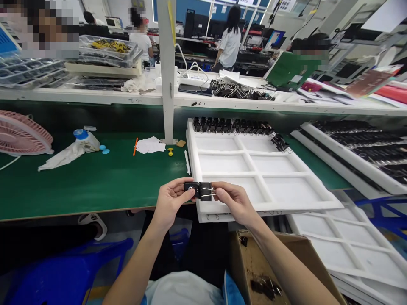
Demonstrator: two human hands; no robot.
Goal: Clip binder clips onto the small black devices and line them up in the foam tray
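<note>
My left hand (168,202) grips a small black device (197,189) with a round, lens-like part, the thumb lying across its front. A black binder clip (205,188) with silver wire handles sits against the device's right end. My right hand (237,202) pinches those handles between thumb and fingers. Both hands are above the near left corner of a white foam tray (259,169) with square compartments. Along the tray's far edge stands a row of black clipped pieces (233,126), with a few more at its far right corner.
Right of the tray, another foam tray (359,163) carries rows of black pieces. Below are stacked foam trays (337,243) and a cardboard box (291,248) with loose clips. Leftward on the green table (124,182) are a pink fan (23,133), a bottle (89,142) and paper (150,145).
</note>
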